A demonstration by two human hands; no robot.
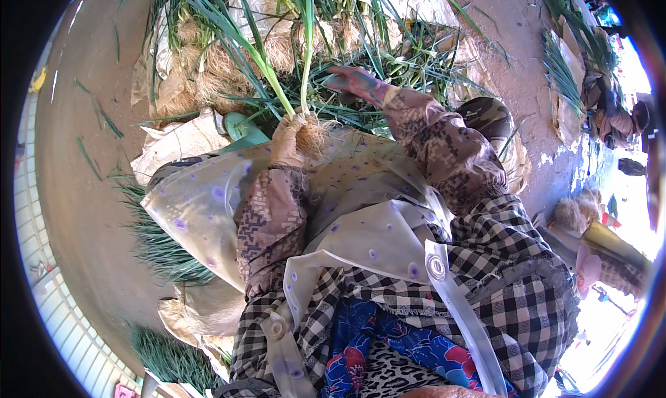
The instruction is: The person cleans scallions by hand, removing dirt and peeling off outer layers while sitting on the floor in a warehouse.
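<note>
My left hand (pixel 286 140) is closed around the root end of two or so green onions (pixel 306 65), held over my lap. Their pale stems lean away from me, and a stringy tan root clump (pixel 316 136) hangs beside the fingers. Further right, my right hand (pixel 361 84) reaches out with its fingers stretched, stained greenish. It is over a heap of loose green leaves (pixel 416 65); whether it touches them I cannot tell. A clear plastic apron with purple dots (pixel 368 169) covers my lap.
Rooted green onion bundles (pixel 215 72) lie ahead on pale sheeting. More leafy bundles (pixel 166 238) lie at my left. A teal-green object (pixel 243 129) is by my left knee. A person (pixel 614 117) is at far right, near other leafy bundles (pixel 560 72). Brown floor (pixel 76 155) spreads left.
</note>
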